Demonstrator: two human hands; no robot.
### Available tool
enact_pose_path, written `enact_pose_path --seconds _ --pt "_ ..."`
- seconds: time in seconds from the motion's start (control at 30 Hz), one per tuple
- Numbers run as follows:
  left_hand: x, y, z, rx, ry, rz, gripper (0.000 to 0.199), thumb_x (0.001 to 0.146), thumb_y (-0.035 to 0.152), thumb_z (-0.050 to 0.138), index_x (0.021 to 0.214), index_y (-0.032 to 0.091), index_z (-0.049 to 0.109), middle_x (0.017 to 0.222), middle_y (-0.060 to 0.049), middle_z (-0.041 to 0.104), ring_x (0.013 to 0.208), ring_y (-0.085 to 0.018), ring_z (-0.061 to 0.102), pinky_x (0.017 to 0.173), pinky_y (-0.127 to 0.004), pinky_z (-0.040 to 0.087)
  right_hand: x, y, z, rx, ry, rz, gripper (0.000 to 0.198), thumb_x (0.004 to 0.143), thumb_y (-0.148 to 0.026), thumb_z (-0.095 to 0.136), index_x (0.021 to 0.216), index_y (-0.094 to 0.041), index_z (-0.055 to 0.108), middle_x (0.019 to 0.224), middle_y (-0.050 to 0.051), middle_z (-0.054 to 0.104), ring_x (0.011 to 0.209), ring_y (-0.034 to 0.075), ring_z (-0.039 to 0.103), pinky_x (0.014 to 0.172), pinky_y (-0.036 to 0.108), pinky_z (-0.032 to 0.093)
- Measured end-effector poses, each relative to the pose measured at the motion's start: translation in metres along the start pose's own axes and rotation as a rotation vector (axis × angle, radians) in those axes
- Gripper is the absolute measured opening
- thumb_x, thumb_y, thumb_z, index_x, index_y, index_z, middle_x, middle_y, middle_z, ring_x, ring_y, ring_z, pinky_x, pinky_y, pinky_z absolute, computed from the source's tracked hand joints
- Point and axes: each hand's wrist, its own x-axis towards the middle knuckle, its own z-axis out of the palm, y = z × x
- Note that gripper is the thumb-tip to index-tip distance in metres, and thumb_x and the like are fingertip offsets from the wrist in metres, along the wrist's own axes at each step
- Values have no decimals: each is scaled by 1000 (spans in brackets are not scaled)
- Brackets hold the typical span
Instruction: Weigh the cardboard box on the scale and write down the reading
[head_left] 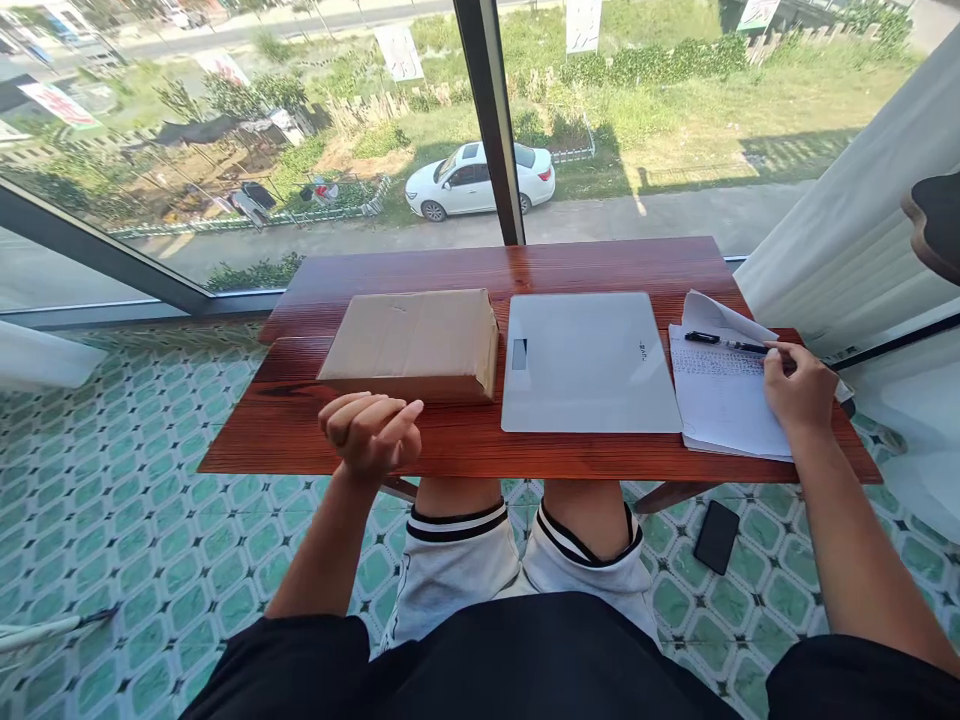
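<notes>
My right hand [801, 390] pinches the near end of a black pen [726, 343] between thumb and fingers. The pen lies low across an open notebook [731, 400] with lines of handwriting, its upper page curling up. Palm up, my left hand [371, 432] hovers by the table's front edge with loosely bent fingers and holds nothing. Just beyond it sits a closed brown cardboard box [420, 335]. Between box and notebook lies a flat white scale [589, 365] with a small grey display on its left side.
The reddish-brown wooden table [427, 440] stands against large windows, above my knees. A dark phone [717, 537] lies on the green tiled floor [187, 540] at the right. White curtains [832, 200] hang on the right. Outside, a white car [465, 185] is parked.
</notes>
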Motion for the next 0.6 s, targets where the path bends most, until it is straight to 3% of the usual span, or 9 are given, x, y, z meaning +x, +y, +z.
enact_pose_path --seconds 0.03,0.1,0.23,0.33,0.43,0.6 --pt "-9 -10 -3 93 5 -186 20 78 45 62 78 26 62 72 -4 58 78 -21 51 80 -42 43 1 1 0 7 6 4 37 82 -26 50 105 -16 77 104 17 75 90 30 68 90 37 49" --pt "-18 -22 -6 191 102 -388 36 83 58 50 81 24 56 80 -7 55 85 -24 51 84 -47 44 2 3 1 12 20 18 34 81 -24 51 102 -18 77 101 17 75 89 30 68 90 38 49" --pt "-9 -25 -1 186 263 -618 40 93 59 36 105 22 46 106 -8 48 105 -25 49 97 -50 44 2 7 1 5 18 40 31 83 -23 53 102 -19 77 95 15 75 84 28 68 88 38 49" --pt "-6 -26 10 60 345 -832 41 95 58 38 113 21 43 112 -7 46 105 -23 49 96 -47 45 1 5 0 22 24 58 28 84 -21 55 101 -21 78 92 12 75 83 26 69 88 35 50" --pt "-16 -32 19 -77 396 -953 37 96 50 37 116 20 43 112 -5 48 103 -21 51 92 -46 46 2 2 -3 79 24 114 26 83 -17 56 98 -22 78 88 11 75 82 25 71 89 34 52" --pt "-29 -34 23 -153 293 -1011 35 101 43 26 124 23 44 120 -2 54 112 -21 55 98 -46 48 12 5 -7 110 -55 221 24 82 -18 58 98 -25 74 88 10 75 92 27 73 94 39 53"
